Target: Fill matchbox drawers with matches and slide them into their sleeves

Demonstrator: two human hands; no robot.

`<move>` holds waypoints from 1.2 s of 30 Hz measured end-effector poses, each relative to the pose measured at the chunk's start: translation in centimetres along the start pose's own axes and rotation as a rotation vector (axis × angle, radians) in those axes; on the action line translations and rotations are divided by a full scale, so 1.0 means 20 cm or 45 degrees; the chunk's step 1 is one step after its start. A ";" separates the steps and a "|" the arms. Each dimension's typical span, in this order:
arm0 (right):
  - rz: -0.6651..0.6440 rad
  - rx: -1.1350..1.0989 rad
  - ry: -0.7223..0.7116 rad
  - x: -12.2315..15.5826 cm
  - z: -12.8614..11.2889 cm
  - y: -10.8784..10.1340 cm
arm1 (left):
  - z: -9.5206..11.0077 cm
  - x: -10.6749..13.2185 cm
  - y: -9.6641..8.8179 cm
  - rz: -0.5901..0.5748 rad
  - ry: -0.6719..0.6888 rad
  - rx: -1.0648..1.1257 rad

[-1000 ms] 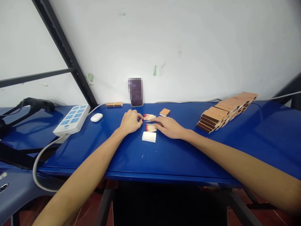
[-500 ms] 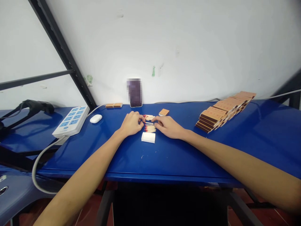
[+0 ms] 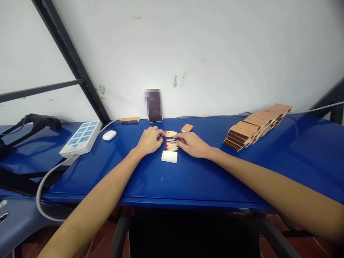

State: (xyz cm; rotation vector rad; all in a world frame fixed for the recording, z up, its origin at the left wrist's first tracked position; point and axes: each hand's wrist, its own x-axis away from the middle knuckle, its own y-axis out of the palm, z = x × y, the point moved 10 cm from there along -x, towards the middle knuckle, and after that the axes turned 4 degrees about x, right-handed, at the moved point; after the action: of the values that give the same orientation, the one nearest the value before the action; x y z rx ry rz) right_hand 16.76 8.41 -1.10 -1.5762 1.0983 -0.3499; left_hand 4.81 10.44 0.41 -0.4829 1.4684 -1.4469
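Loose red-tipped matches (image 3: 171, 139) lie in two small bunches on the blue table (image 3: 188, 175). My left hand (image 3: 149, 140) rests palm down at their left end, fingers curled, fingertips touching the red tips. On the other side, my right hand (image 3: 191, 144) has its fingers pinched at the upper bunch. A white inner matchbox tray (image 3: 169, 156) sits just in front of the matches, between my wrists. A brown matchbox sleeve (image 3: 187, 128) lies just behind my right hand.
A long stack of brown matchboxes (image 3: 255, 127) fans along the table's right back. A white power strip (image 3: 81, 137), a white earbud case (image 3: 109, 135), two small boxes (image 3: 130, 120) and a propped phone (image 3: 153, 106) stand at the back left. A black strap (image 3: 32, 122) lies far left.
Both hands have closed in slightly on the matches; my right fingertips moved left onto the upper bunch. The view shifted a little.
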 end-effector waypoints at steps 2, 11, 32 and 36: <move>0.003 0.002 -0.004 0.00 0.00 0.00 | 0.00 0.00 0.00 0.001 -0.006 -0.003; -0.007 0.013 -0.029 0.01 -0.01 0.00 | -0.02 0.00 0.01 -0.023 -0.041 -0.053; -0.082 0.129 -0.047 0.00 -0.01 0.05 | 0.01 0.00 0.02 -0.052 0.001 -0.080; -0.061 0.105 -0.054 0.00 -0.01 0.04 | 0.04 0.01 0.01 -0.057 0.058 -0.134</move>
State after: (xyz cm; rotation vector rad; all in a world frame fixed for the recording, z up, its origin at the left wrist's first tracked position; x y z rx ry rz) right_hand 16.28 8.33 -1.78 -1.5324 1.0027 -0.3877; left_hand 5.48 9.86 0.24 -0.5538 1.5850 -1.4285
